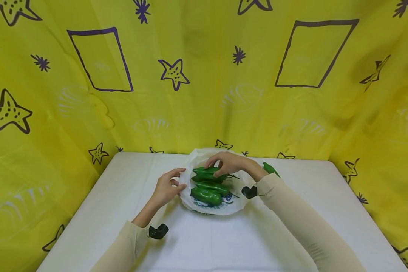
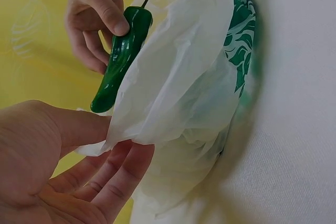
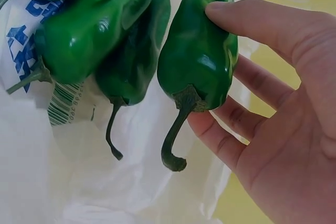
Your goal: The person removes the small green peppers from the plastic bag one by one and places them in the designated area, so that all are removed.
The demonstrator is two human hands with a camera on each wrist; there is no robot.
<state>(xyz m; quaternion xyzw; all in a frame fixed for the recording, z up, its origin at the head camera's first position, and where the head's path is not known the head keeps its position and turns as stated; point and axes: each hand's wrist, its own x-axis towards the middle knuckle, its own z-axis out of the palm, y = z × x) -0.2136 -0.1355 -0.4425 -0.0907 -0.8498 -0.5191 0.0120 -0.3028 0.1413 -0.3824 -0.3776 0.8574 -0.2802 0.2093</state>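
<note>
A white plastic bag (image 1: 236, 207) with blue and green print lies with its mouth wide, several green peppers (image 1: 206, 195) side by side in it. My left hand (image 1: 166, 187) pinches the bag's left edge between thumb and fingers. Over the far part of the bag, my right hand (image 1: 229, 162) holds one green pepper (image 3: 197, 51), thumb on one side and fingers behind it. The held pepper's curved stem hangs free in the right wrist view. From the left wrist, this pepper (image 2: 123, 59) appears just beyond the bag's raised edge.
Another green pepper (image 1: 271, 169) lies on the white table (image 1: 149, 253) right of the bag, partly hidden behind my right forearm. Yellow curtains (image 1: 204, 113) with star drawings hang along the table's back and sides. Dark wrist devices (image 1: 158, 231) sit at both cuffs.
</note>
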